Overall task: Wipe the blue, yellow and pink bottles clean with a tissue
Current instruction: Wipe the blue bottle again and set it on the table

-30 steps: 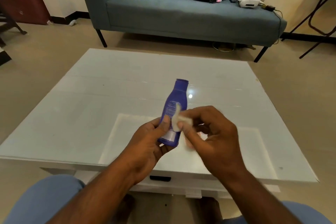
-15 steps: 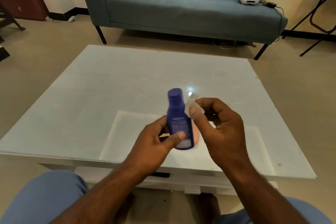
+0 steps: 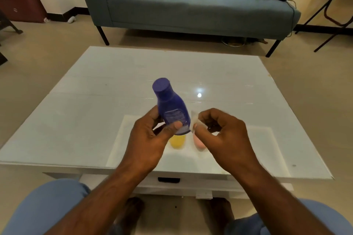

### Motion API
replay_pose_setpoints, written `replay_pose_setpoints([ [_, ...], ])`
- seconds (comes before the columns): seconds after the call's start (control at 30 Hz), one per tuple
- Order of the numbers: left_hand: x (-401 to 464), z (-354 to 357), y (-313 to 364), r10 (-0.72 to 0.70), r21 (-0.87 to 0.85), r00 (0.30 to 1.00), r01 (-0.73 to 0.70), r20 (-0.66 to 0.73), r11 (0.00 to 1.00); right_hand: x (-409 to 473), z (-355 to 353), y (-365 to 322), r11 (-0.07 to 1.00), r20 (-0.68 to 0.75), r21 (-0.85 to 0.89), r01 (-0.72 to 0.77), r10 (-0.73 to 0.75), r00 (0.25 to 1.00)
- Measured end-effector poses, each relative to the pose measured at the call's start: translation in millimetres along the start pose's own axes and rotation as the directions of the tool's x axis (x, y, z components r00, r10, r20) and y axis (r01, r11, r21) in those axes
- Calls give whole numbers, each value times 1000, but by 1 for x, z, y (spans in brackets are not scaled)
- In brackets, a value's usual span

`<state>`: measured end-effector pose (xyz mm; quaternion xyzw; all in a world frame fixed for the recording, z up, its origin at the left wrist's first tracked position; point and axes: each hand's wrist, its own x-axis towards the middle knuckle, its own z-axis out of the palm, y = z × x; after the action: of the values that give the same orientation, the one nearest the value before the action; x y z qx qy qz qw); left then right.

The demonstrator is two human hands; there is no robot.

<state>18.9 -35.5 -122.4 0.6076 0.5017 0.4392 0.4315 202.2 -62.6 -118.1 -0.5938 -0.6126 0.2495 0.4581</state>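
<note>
Now | left hand [image 3: 150, 139] grips blue bottle [image 3: 171, 107] above table [image 3: 95, 101] | right hand [image 3: 219, 135] pinches tissue [image 3: 194, 120] against its side | yellow bottle [image 3: 177, 141], pink bottle [image 3: 198, 142] wait below | best: turn bottle steadily, press lightly.

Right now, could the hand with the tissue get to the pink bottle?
Probably yes. The right hand hovers just above the pink bottle on the table, with nothing between them. But its fingers are pinching the tissue, so grabbing the bottle would be awkward.
</note>
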Motion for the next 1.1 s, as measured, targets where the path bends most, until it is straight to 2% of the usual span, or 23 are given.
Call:
replay_pose_setpoints([
  [0.07,0,-3,-1,23,16,999,-24,43,1000,0,1,-1,998,-58,14,56,-55,997],
  [0.13,-6,-1,1,58,70,990,-68,131,995,0,0,-7,976,-167,49,213,-203,965],
  [0.2,-11,4,3,109,71,979,-122,171,990,0,-2,-13,944,-199,65,324,-306,931],
  [0.23,-13,6,4,114,43,980,-123,165,992,0,-2,-13,945,-190,60,321,-304,933],
  [0.3,-11,6,7,84,-8,991,-84,102,996,2,-2,-8,979,-134,27,202,-197,971],
  [0.37,-7,3,6,65,-4,997,-65,44,998,4,-2,1,996,-36,-55,67,-69,997],
  [0.4,-5,1,3,66,12,997,-66,42,998,5,-1,3,996,-32,-71,56,-58,998],
  [0.47,-5,0,-2,76,69,994,-82,83,994,4,-2,-1,988,-99,-24,154,-155,983],
  [0.53,-5,1,-5,103,141,985,-122,136,982,0,-4,-11,941,-170,6,337,-331,928],
  [0.6,-8,3,-6,121,164,981,-145,150,976,-1,-4,-17,904,-196,-8,427,-420,886],
  [0.67,-8,4,-1,119,128,988,-132,102,983,0,-5,-14,921,-169,-29,389,-388,906],
  [0.73,-6,1,3,102,87,995,-103,19,991,2,-4,-5,965,-85,-58,256,-260,962],
  [0.8,-4,-2,2,109,96,994,-109,3,989,4,-2,4,975,-33,-124,185,-190,981],
  [0.87,-2,-4,-3,115,159,992,-122,54,980,3,-2,4,965,-67,-118,233,-242,968],
  [1.0,-3,1,-13,88,230,991,-108,98,967,-2,-3,-16,875,-160,-93,475,-484,860],
  [1.03,-4,2,-11,90,215,992,-107,91,971,-3,-2,-17,871,-160,-93,483,-492,856],
  [1.1,-4,0,-6,101,162,994,-106,43,981,-2,1,-10,923,-136,-77,377,-384,913],
])
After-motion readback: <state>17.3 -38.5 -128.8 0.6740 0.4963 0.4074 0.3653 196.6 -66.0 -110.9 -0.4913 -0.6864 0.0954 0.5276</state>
